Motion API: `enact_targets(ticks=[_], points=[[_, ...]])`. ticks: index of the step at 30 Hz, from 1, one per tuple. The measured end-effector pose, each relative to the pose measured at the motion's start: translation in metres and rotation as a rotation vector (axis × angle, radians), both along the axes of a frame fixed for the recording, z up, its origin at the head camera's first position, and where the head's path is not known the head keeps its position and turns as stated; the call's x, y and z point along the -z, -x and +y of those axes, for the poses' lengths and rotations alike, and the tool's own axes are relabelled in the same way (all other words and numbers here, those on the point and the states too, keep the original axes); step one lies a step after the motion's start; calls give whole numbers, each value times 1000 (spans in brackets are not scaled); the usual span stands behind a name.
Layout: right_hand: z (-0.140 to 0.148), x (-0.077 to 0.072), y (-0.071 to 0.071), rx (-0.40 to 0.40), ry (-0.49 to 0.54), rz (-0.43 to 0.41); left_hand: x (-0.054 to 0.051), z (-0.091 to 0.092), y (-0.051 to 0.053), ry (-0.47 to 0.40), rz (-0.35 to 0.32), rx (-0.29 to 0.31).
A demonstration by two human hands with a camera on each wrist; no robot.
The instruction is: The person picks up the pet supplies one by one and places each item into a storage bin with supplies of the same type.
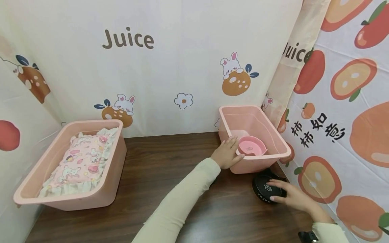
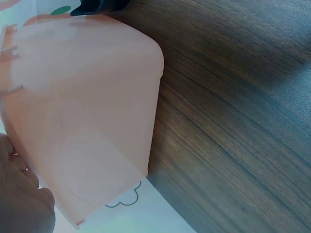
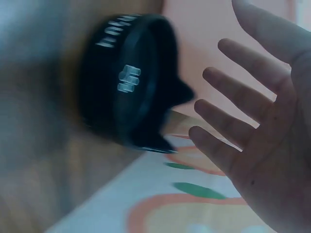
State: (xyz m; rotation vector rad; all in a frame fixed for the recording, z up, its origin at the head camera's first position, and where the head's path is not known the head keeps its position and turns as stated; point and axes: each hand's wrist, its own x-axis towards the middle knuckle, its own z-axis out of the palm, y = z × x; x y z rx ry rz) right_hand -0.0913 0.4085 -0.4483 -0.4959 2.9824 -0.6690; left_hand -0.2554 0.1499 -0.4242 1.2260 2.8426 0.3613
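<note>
A pink plastic tub [image 1: 253,165] stands at the right, with a pink cat-eared pet bowl [image 1: 250,143] inside it. My left hand [image 1: 225,153] rests at the tub's left rim, fingers extended and thumb spread. The left wrist view shows the side of this tub [image 2: 97,107] and part of the hand [image 2: 24,199] at its edge. In front of the tub, a black pet bowl [image 1: 262,189] with pointed ears and a white paw print sits on the table. My right hand [image 1: 293,195] is beside it, fingers spread; the right wrist view shows a gap between fingers and bowl [image 3: 131,82].
A second pink tub [image 1: 118,168] stands at the left and holds a frilled, rabbit-print cushion [image 1: 80,160]. Both tubs are on a dark wooden table [image 1: 158,162]. Printed curtains [image 1: 182,67] enclose the back and sides, close to the right tub.
</note>
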Motion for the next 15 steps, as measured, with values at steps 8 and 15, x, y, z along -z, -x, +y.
enact_targets(ticks=[8, 15], points=[[-8, 47, -8, 24, 10, 29, -4, -3, -2, -20, 22, 9], [-16, 77, -13, 114, 34, 101, 3, 0, 1, 1, 14, 8]])
